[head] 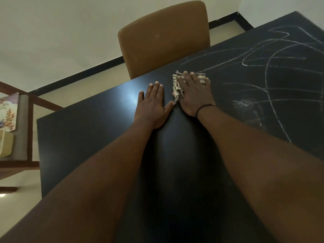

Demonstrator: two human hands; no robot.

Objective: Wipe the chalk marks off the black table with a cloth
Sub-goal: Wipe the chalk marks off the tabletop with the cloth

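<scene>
Chalk marks [268,71] loop in thin white lines over the right part of the black table [84,137], with a smudged whitish patch nearer the person on that same side; the left and middle parts of the top show bare dark surface with a dull gleam of light. Behind the table's far edge stands a brown upholstered chair [164,37], its back upright and close against the table. Off to the left, beyond the table's corner, a wooden frame [29,134] carries a grey cushion and a piece of flower-printed fabric [8,111]. Both forearms reach forward across the tabletop. The left hand [151,106] lies flat on the bare surface, palm down, fingers straight and close together, thumb spread toward the right, holding nothing. Just beside it, the right hand [192,93] presses palm down on a striped cloth [178,85], fingers spread over it; the cloth is bunched beneath the hand, its stripes showing past the fingertips and along the thumb side, at the near end of the chalk lines. A dark band [205,107] circles the right wrist.
</scene>
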